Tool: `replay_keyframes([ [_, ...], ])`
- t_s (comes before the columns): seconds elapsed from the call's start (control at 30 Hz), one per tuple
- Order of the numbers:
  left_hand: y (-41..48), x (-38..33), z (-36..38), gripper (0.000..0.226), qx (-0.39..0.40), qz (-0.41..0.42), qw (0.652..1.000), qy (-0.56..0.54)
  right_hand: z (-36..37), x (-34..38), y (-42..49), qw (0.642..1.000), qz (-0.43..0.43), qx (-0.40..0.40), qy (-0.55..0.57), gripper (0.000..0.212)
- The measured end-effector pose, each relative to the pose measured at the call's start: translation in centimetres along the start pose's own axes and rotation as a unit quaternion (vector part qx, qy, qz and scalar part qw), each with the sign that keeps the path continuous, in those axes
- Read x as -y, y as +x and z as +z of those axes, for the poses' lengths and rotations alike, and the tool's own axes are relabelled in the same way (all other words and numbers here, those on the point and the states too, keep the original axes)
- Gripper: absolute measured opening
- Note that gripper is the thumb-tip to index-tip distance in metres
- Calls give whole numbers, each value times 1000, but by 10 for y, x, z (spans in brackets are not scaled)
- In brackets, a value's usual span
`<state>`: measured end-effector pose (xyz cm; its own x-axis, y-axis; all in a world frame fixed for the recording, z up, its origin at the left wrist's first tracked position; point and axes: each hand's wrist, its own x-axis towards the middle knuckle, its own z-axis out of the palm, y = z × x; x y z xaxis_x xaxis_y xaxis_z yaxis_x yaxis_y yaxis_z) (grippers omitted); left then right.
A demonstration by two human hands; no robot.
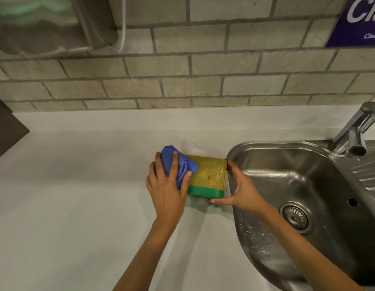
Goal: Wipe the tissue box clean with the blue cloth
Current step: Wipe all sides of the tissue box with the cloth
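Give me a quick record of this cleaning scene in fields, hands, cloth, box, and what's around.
left hand: presses blue cloth onto box's left end
right hand: steadies box's right end
tissue box: yellow top, green band, on counter
stains: red specks on top, not yet wiped
sink: steel, right of box, wet
faucet: far right

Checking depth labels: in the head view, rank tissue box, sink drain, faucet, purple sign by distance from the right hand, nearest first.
1. tissue box: held by the right hand at its right side.
2. sink drain: in the basin, right of the hand.
3. faucet: behind the sink, upper right.
4. purple sign: high on the wall, top right.
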<state>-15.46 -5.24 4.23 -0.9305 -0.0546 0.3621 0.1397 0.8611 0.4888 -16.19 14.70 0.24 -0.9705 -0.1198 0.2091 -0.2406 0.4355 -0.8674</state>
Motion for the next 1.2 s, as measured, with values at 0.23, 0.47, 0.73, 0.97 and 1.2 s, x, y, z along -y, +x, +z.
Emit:
replay_keyframes([
  [0.23, -3, 16, 1, 56, -28, 73, 995, 62, 1, 1, -1, 1000, -3, -10, -8, 95],
  [0.47, 0, -7, 9, 48, -40, 135, 986, 85, 1, 4, 0, 1000, -16, -13, -2, 92],
  [0.73, 13, -1, 4, 47, -52, 59, 997, 20, 3, 8, -3, 1000, 10, -2, 2, 93],
  [0.97, -9, 21, 10, 52, -52, 186, 980, 41, 1, 11, -5, 1000, 25, 2, -9, 95],
  [1.2, 3, -29, 19, 44, -13, 126, 992, -14, 3, 13, -5, 1000, 26, -14, -6, 94],
])
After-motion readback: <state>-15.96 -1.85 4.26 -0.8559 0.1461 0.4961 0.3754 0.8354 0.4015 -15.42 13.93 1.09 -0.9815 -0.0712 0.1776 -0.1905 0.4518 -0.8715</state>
